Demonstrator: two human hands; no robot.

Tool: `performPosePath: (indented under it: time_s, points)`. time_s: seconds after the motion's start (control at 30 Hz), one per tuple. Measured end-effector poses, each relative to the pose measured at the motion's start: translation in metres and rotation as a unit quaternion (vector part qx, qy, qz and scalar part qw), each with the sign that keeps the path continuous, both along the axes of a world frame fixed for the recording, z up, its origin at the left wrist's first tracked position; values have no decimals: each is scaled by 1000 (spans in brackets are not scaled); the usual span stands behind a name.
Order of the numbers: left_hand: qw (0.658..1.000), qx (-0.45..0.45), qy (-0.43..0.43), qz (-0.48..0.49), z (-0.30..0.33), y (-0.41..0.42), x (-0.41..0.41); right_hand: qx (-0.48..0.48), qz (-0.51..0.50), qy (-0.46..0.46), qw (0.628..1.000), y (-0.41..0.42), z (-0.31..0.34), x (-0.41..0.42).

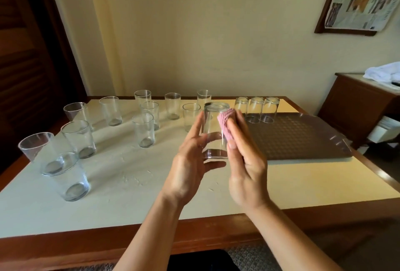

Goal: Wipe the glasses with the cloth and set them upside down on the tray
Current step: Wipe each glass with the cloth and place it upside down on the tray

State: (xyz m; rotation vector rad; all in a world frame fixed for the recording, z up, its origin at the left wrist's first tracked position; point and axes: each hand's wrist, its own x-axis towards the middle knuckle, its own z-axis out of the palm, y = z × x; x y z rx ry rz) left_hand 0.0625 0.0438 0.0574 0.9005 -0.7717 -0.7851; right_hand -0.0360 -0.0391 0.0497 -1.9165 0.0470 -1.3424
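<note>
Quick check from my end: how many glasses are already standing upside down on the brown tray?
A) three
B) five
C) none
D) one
A: three upside-down glasses stand in a row at the far left edge of the brown tray, while the left hand holds a fourth glass in the air, against which the right hand presses the pink cloth.
</note>
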Motion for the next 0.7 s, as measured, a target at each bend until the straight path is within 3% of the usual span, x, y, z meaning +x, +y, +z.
performPosePath:
  time_s: [0.1,0.2,0.3,0.43,0.6,0.7]
  points:
    - [999,-16,14,39,-4,-2,-2,-10,-15,10,1000,-9,12,5]
    - [996,-23,18,79,2,-4,1,-7,34,21,999,8,-6,0]
    - [998,-11,28,59,2,-2,5,-22,21,21,999,19,-21,-7]
    - [1000,13,20,8,-4,2,1,-41,-8,17,999,-4,7,3]
    - [996,-6,36,77,4,0,0,-40,21,33,998,6,-5,0]
    - [997,-5,38,67,4,2,4,-48,19,37,998,18,-21,-8]
